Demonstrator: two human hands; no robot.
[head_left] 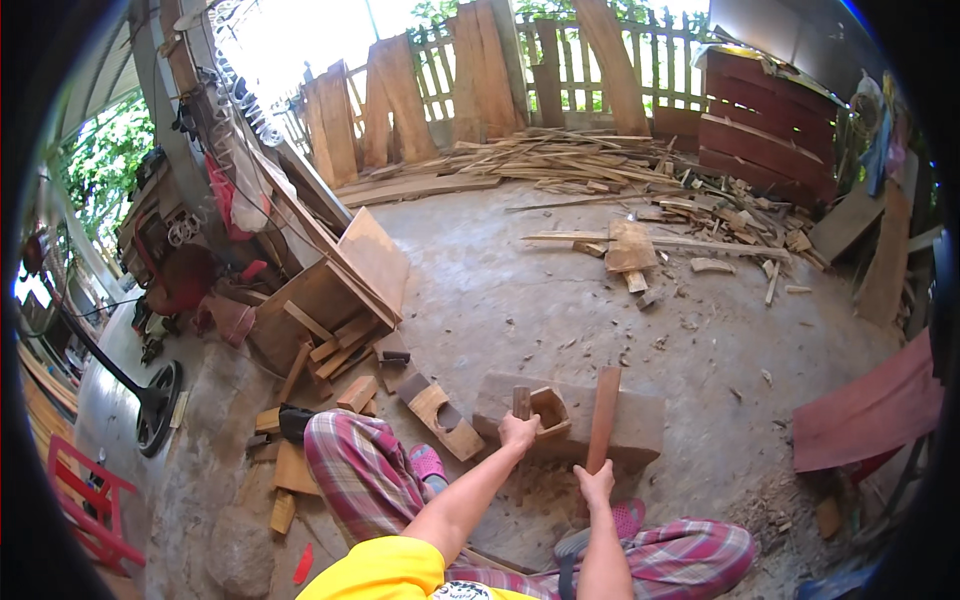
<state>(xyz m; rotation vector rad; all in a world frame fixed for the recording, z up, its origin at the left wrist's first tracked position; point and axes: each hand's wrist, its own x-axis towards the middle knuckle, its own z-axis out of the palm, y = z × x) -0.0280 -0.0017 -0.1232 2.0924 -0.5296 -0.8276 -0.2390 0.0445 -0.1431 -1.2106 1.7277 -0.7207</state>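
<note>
My left hand is closed around a short upright piece of wood, whose lower end is hidden. Touching or close beside it is a small wooden block with a hollow, set on a long, low, grey-brown block. In my right hand is a long flat wooden bar, gripped at its lower end and standing tilted slightly right, in front of the low block. Just left of my left hand, a wooden block with a rounded cutout lies on the floor.
Wooden offcuts and a leaning board box are at left. A pile of wood strips lies far back, with scraps to the right. A reddish board stands at right. Wood chips dot the concrete floor.
</note>
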